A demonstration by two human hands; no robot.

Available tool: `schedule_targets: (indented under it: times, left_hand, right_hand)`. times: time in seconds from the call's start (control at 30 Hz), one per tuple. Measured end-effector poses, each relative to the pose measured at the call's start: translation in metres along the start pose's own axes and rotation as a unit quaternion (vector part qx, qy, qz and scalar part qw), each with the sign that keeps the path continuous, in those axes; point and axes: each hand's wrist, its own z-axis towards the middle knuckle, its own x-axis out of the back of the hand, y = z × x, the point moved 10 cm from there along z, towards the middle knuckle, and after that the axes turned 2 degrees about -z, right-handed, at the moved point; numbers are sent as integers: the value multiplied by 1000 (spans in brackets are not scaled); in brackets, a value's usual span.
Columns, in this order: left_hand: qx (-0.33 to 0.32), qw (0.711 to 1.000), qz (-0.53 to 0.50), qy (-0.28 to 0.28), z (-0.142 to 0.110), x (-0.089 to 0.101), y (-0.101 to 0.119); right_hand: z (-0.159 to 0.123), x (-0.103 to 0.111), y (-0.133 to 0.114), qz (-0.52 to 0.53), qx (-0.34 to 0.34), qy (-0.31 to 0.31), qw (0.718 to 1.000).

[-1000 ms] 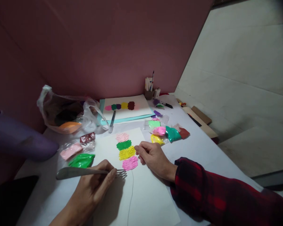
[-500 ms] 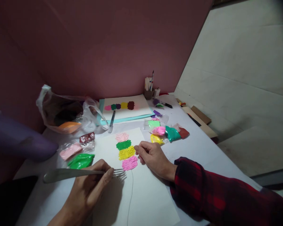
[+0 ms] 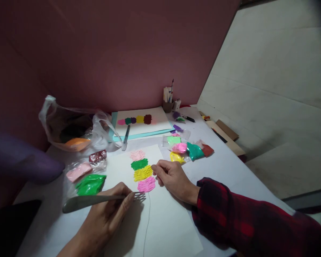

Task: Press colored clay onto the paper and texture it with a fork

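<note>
Left hand (image 3: pixel 104 214): grip closed around fork (image 3: pixel 80 203), thumb and fingers near neck; tines by lower-left edge of bright pink patch (image 3: pixel 146 184), contact unclear.
Right hand (image 3: pixel 175 180): fingers curled in, thumb against them, nothing seen in grip; at right edge of yellow patch (image 3: pixel 143 173).
White sheet (image 3: pixel 173 228): flat on surface (image 3: pixel 230 192), under both hands.
Clay patches: four in a column, apparently modelling clay; from far end, pale pink (image 3: pixel 137 155), green (image 3: pixel 139 164), yellow, bright pink. All laid down, ridges visible on pale pink, yellow and bright pink; finish of green hard to tell.
Drawn line (image 3: pixel 149 214): running from bright pink patch towards near edge, no clay along it.
In the way: right hand close beside yellow; left hand and shadow over lower-left sheet.
Left side: green clay packet (image 3: pixel 91 184) near left hand, pale pink and dark red packets beyond, carrier bag (image 3: pixel 52 107) farther back.
Right side: teal packet (image 3: pixel 194 151) among other coloured packets, beyond right hand.
Back: second sheet (image 3: pixel 160 123) with row of coloured patches, pen (image 3: pixel 126 137) at near edge, pen cup (image 3: pixel 168 106).
</note>
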Motion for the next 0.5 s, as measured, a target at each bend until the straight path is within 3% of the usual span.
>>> schedule_targets:
  times: [0.5]
  left_hand:
    - [5,999,17,39,-5,16,-3]
  right_hand:
    - [-1,0,1,0,2,-4,1000]
